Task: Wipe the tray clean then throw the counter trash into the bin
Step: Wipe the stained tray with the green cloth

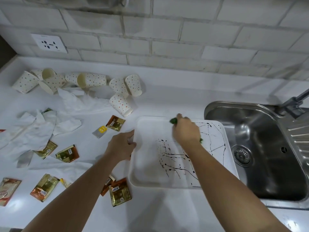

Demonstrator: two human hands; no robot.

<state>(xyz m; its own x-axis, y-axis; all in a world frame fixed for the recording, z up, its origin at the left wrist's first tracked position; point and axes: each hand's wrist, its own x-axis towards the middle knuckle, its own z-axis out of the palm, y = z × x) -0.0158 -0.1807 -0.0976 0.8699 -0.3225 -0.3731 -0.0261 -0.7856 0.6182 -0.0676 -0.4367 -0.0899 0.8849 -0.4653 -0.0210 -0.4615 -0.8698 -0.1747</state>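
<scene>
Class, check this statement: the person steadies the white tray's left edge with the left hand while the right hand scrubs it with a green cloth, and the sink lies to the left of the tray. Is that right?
One detail is wrong. In the head view the sink lies to the right of the tray, not the left. The rest stands: the left hand steadies the tray's left edge while the right hand scrubs with the green cloth.

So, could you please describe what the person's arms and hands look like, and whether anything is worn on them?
Both forearms are bare as far as the picture shows: no sleeves, gloves, watch or bracelet in view. The left hand and the right hand show no rings that I can make out, though the right hand is motion-blurred. No markings are visible.
</scene>
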